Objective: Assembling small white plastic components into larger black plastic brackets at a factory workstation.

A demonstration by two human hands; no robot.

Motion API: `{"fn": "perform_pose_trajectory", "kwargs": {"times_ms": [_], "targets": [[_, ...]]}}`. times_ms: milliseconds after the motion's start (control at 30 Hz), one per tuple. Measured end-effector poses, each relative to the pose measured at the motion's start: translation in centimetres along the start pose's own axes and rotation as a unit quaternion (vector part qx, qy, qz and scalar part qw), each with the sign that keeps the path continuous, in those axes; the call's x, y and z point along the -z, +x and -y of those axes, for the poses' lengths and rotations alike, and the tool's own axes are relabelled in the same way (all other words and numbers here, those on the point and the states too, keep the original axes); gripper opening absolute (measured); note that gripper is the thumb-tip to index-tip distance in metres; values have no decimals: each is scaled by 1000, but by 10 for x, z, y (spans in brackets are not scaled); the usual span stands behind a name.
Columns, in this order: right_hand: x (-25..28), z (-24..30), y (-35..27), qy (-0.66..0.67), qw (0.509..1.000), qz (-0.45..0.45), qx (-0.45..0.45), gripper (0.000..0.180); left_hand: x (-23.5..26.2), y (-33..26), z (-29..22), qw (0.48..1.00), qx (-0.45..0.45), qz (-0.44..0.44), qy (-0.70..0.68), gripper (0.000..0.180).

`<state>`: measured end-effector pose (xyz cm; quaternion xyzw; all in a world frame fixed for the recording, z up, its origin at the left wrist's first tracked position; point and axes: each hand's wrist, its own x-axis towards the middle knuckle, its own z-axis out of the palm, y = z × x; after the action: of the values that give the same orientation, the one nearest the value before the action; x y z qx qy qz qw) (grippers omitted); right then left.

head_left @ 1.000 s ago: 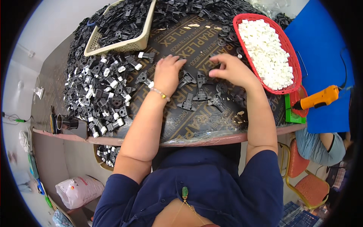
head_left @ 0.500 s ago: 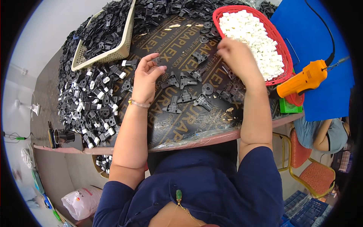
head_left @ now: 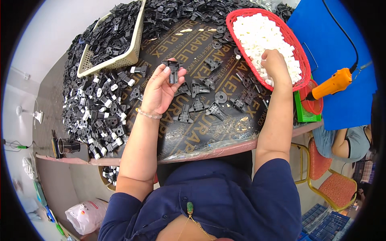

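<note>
My left hand grips a black plastic fitting, a flanged piece with a short stem, held upright above the table between thumb and fingers. Over the red basket at the right, my right hand has its fingers bunched among small white plastic pieces. Whether a piece is pinched there is hidden. Several loose black fittings lie between my arms, along with a round black disc. One white piece sits outside the basket's left rim.
Left of my left hand spreads a pile of black parts with white ends. Behind it stands a cream basket of black parts. An orange electric screwdriver hangs at the right, near a green tray. Another person sits at far right.
My right hand has moved right, from the basket's left rim to over the white pieces. The black fitting now shows plainly in my left hand. The screwdriver has swung slightly right.
</note>
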<state>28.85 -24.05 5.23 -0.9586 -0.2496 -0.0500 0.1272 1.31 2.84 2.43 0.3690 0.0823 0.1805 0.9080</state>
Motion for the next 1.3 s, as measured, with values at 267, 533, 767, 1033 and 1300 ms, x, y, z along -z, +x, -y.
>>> {"fn": "perform_pose_trajectory", "kwargs": {"times_ms": [267, 533, 767, 1033, 1300], "targets": [[17, 14, -10, 7, 1000, -6, -11, 18, 3, 1, 0, 1000, -2, 3, 2, 31], [10, 75, -23, 131, 951, -220, 175, 15, 6, 3, 0, 1000, -7, -19, -6, 31], [-28, 106, -49, -158, 972, 85, 153, 15, 8, 3, 0, 1000, -11, -27, -7, 30], [-18, 128, -55, 84, 954, -1, 289, 22, 5, 0, 1, 999, 21, -31, 22, 25], [-23, 173, -80, 309, 787, -131, 518, 31, 1, -1, 9, 999, 41, 16, -23, 27]]}}
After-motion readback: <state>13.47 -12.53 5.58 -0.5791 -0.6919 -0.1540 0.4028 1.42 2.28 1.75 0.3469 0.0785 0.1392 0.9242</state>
